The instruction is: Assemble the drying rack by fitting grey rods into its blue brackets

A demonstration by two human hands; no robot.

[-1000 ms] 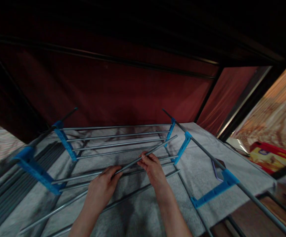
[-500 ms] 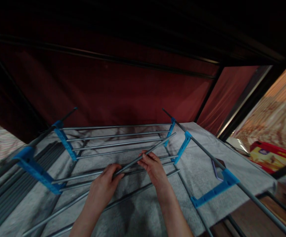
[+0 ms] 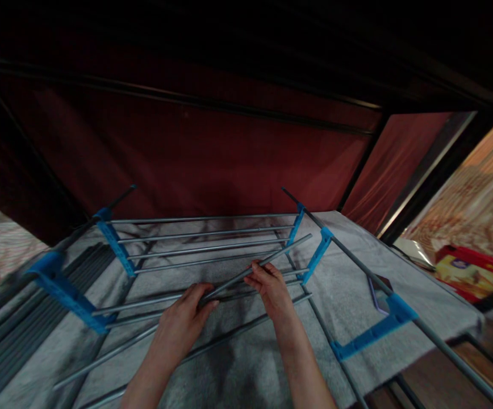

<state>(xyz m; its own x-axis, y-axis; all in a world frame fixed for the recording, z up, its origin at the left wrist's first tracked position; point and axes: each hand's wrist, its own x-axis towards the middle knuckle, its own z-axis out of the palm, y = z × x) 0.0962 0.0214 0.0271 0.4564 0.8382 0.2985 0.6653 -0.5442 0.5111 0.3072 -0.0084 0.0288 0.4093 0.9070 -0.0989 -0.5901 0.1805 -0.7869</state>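
A folding rack of grey metal rods and blue plastic brackets [image 3: 317, 257] lies on a grey towel-like cloth [image 3: 246, 363]. A loose grey rod [image 3: 233, 281] runs slantwise from lower left to upper right over the rack. My left hand [image 3: 184, 324] is closed on the rod's middle. My right hand [image 3: 272, 289] pinches the same rod farther up, near the right bracket. The rod's upper tip sits close to the blue bracket.
A dark red fabric wall [image 3: 212, 153] rises behind the rack. Several grey rods [image 3: 12, 341] lie bundled at the left. A red and yellow box [image 3: 472, 272] sits at the right, on a floor with a marbled pattern. A small purple item [image 3: 376, 295] lies on the cloth.
The rod has slid a little up and to the right with both hands. The view has shifted slightly.
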